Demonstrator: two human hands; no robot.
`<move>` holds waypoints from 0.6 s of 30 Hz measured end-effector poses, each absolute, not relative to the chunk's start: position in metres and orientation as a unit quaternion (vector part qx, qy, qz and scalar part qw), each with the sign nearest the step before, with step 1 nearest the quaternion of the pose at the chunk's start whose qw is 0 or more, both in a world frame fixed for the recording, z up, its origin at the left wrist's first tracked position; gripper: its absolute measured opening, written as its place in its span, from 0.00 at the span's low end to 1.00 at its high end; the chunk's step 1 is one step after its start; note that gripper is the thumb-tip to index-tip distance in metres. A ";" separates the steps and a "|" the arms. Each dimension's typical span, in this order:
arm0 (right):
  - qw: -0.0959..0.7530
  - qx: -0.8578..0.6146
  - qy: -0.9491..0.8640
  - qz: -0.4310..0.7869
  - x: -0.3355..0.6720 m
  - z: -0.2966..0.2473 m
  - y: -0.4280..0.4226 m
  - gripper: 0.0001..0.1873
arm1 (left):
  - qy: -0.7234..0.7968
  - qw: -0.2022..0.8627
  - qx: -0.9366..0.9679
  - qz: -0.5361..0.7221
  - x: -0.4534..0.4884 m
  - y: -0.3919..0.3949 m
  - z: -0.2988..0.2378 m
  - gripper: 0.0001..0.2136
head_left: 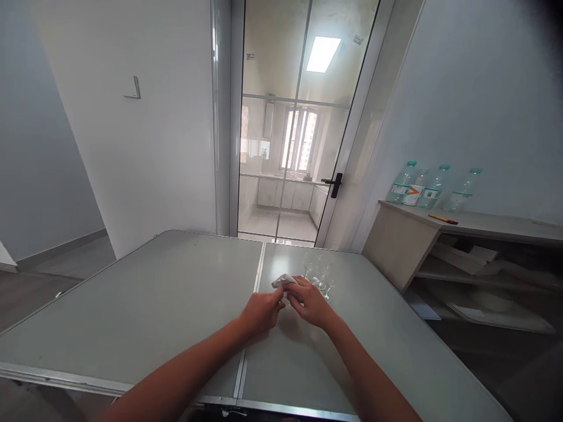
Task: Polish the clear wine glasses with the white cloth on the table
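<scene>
Over the middle of the table, my right hand (308,303) is closed on a crumpled white cloth (285,281), which sticks out past the fingertips. Touching it from the left, my left hand (261,312) is closed in a pinch. What lies between its fingers is hidden; a clear edge may show between the two hands, too faint to name. Just behind my right hand several clear stemmed glasses (320,284) stand close together on the table, partly covered by the hand.
The grey folding table (185,287) has a metal seam (241,372) down its middle. Several plastic bottles (433,190) and a yellow-and-red pen-like stick (442,219) rest on a wooden shelf unit (407,246) at the right. Behind the table is a glass door (290,135).
</scene>
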State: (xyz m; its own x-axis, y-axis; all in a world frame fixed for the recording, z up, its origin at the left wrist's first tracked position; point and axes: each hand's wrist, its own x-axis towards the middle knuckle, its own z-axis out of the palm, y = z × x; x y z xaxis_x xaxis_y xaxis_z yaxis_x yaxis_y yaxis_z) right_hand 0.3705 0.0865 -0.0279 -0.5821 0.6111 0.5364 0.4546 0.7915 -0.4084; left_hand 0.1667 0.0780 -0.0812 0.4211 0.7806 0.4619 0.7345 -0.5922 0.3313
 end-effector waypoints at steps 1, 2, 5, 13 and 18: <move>0.340 -0.311 -0.875 0.151 0.373 -0.028 0.088 0.16 | 0.435 0.031 0.854 0.285 0.168 0.077 -0.083 0.14; 0.338 -0.317 -0.865 0.193 0.375 -0.028 0.090 0.14 | 0.417 0.026 0.865 0.277 0.168 0.076 -0.085 0.15; 0.343 -0.329 -0.805 0.355 0.381 -0.027 0.093 0.10 | 0.364 0.020 0.890 0.275 0.166 0.073 -0.082 0.14; 0.452 -0.283 -0.559 0.635 0.375 -0.027 0.091 0.24 | 0.402 0.162 0.787 0.440 0.169 0.068 -0.062 0.03; 0.462 -0.233 -0.583 0.627 0.353 -0.034 0.083 0.22 | 0.426 0.290 0.647 0.562 0.171 0.075 -0.053 0.11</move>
State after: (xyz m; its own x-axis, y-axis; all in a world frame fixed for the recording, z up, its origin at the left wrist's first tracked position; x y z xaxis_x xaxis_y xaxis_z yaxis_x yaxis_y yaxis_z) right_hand 0.3534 0.0832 -0.0342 -0.4648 0.8504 0.2465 -0.3074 0.1061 -0.9457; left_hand 0.1710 0.0753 -0.0532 0.0067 0.8773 0.4800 0.2255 -0.4690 0.8540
